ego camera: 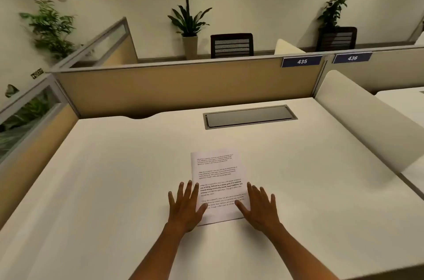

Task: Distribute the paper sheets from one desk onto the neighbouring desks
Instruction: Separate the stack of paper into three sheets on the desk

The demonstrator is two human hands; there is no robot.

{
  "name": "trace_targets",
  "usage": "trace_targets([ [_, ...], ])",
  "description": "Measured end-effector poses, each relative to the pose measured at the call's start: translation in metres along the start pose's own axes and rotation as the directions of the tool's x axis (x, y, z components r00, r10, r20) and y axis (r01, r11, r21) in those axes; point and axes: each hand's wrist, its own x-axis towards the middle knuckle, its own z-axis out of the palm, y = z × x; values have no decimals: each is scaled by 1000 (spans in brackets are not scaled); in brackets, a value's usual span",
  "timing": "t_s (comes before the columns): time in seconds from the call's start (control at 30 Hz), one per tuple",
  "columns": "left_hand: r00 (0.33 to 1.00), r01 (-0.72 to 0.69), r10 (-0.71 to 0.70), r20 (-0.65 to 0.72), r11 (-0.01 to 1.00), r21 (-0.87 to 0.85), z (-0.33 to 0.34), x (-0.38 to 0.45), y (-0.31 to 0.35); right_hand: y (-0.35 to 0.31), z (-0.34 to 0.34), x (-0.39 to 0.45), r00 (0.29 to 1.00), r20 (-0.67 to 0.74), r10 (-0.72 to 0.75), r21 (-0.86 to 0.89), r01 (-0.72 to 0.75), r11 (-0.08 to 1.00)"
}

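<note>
A white paper sheet (218,174) with printed paragraphs lies flat near the middle of the white desk (114,176). My left hand (184,205) rests palm down at the sheet's lower left edge, fingers spread, the thumb overlapping the paper. My right hand (258,206) lies flat at the lower right edge, its thumb and index finger on the sheet. Neither hand grips anything. Whether more sheets lie under the top one cannot be told.
A grey cable hatch (250,117) is set into the desk behind the sheet. Tan partitions (183,87) wall the back and left. A low white divider (367,123) separates the neighbouring desk (403,101) on the right. Labels 435 (302,61) and 436 (352,58) mark the partition.
</note>
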Motion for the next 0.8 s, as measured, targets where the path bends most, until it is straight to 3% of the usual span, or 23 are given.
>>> trace_targets([
  [0.23, 988, -9, -7, 154, 994, 108, 16, 1, -4, -7, 6, 0, 999, 21, 38, 105, -40, 994],
  [0.4, 988, -10, -5, 151, 995, 97, 20, 5, -6, -12, 7, 4, 998, 24, 51, 204, -55, 977],
  [0.5, 990, -2, -11, 142, 996, 93, 19, 8, -5, -22, -2, 6, 997, 71, 30, 370, -54, 927],
  [0.6, 990, 5, -19, 143, 995, 97, 20, 8, -3, -37, -14, 8, 996, 89, 18, 643, -71, 763],
  [0.7, 989, 13, -26, 143, 996, 90, 21, 8, -3, -43, -23, 15, 983, 148, 105, 812, -181, 555],
  [0.8, 989, 17, -31, 144, 995, 99, 19, 7, -3, -41, -26, 30, 964, 227, 142, 942, -254, 220],
])
